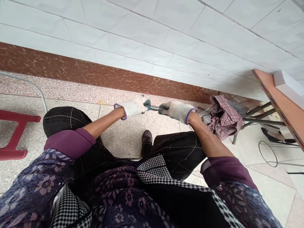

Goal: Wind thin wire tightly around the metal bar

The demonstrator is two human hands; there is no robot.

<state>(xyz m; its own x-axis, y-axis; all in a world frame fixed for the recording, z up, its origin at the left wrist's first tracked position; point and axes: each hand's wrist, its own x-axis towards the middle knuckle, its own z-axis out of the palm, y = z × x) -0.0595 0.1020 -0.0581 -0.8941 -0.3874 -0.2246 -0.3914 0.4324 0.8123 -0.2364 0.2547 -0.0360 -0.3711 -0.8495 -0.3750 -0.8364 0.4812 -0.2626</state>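
Knees sat nearest. At twelve o'clock, left hand (133, 106) and right hand (177, 110) had fingers closed round a thin rod (154, 108); a slippy glove could have dropped it on the shoe (146, 139).

Two gloved hands, the left hand (133, 106) and the right hand (177, 110), share one short grey metal piece (155, 108). One shoe (146, 139) shows on the floor (123, 133). One checked cloth (223, 117), one red stool (14, 134), one wire ring stand (268, 153), one worktop (280, 104) bearing one white box (288, 87).
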